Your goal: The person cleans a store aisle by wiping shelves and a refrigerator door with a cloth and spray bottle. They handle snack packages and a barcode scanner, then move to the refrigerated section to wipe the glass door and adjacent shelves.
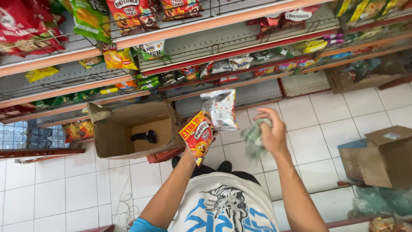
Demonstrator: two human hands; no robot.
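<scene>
An open cardboard box (128, 129) on the floor at 9 o'clock holds one small black object (144, 136); the raised left hand (209, 129) clamps a red-yellow snack packet (197, 137) and a silver packet (220, 109), while at 3 o'clock the right hand (271, 129) closes on a blurred greenish packet (253, 138).

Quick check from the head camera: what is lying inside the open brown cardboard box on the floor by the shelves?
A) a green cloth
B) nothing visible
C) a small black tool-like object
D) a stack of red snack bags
C: the open brown cardboard box shows only a small black tool-like object on its bottom.
</scene>
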